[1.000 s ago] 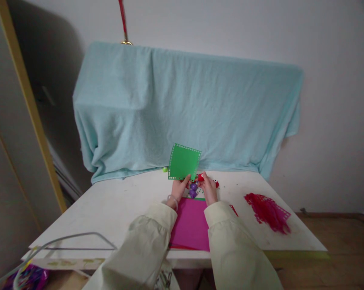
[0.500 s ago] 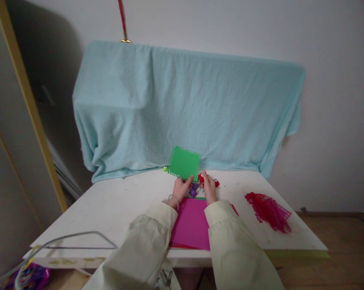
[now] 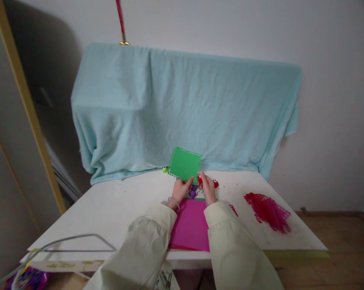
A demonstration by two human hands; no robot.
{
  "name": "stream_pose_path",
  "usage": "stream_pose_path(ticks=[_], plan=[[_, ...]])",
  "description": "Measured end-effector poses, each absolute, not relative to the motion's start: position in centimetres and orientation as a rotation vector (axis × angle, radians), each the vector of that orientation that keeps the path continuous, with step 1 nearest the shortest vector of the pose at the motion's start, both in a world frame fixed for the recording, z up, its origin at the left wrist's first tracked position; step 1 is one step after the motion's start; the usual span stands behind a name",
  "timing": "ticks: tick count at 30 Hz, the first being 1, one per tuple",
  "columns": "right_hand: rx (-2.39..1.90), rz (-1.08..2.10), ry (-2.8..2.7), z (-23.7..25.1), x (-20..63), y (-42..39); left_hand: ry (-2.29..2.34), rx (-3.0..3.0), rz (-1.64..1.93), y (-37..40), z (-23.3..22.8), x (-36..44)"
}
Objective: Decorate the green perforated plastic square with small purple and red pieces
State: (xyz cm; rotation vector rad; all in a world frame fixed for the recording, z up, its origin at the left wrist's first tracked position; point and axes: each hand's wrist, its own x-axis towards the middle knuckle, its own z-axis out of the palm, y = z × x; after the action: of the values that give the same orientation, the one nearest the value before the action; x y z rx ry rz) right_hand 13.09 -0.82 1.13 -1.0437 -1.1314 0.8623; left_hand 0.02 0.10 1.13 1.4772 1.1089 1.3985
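A pale blue cloth (image 3: pixel 185 108) is draped over something bulky at the back of the white table (image 3: pixel 115 205); what it covers cannot be seen. Taking the table as the landmark: a magenta sheet (image 3: pixel 190 225) lies flat on it at the near edge, between the person's two cream sleeves. On the table's right part, well apart from the hands, lies a crumpled heap of red punched scraps (image 3: pixel 268 211). A bent grey wire (image 3: pixel 79 241) rests along the table's near left edge.

Above the table's middle, just before the draped cloth, a green square card (image 3: pixel 185 164) with a dotted white border stands tilted up, its lower edge held by both hands. The left hand (image 3: pixel 179 191) pinches the card's lower edge between thumb and fingers; a thin bracelet sits at its wrist. The right hand (image 3: pixel 208 188) meets the card's lower right corner with fingers drawn together; whether it grips the card firmly cannot be told. Just beyond the right hand on the table lies a small red piece (image 3: pixel 215 183), and between the two hands a small purple piece (image 3: pixel 193 192) shows, too small to make out. A tiny green bit (image 3: pixel 164 170) lies on the table just left of the card
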Motion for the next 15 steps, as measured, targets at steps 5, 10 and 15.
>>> stream_pose_path(ticks=[5, 10, 15], plan=[[-1.06, 0.856, -1.141, 1.07, 13.15, -0.86, 1.096, 1.473, 1.369, 0.1, 1.1, -0.06], [-1.066, 0.886, -1.139, 1.14, 13.05, -0.88, 1.061, 1.512, 1.42, 0.17, 1.19, -0.29], [-1.006, 0.95, -1.085, 0.93, 12.81, -0.57, 0.946, 1.273, 1.458, -0.23, 1.78, -0.14]])
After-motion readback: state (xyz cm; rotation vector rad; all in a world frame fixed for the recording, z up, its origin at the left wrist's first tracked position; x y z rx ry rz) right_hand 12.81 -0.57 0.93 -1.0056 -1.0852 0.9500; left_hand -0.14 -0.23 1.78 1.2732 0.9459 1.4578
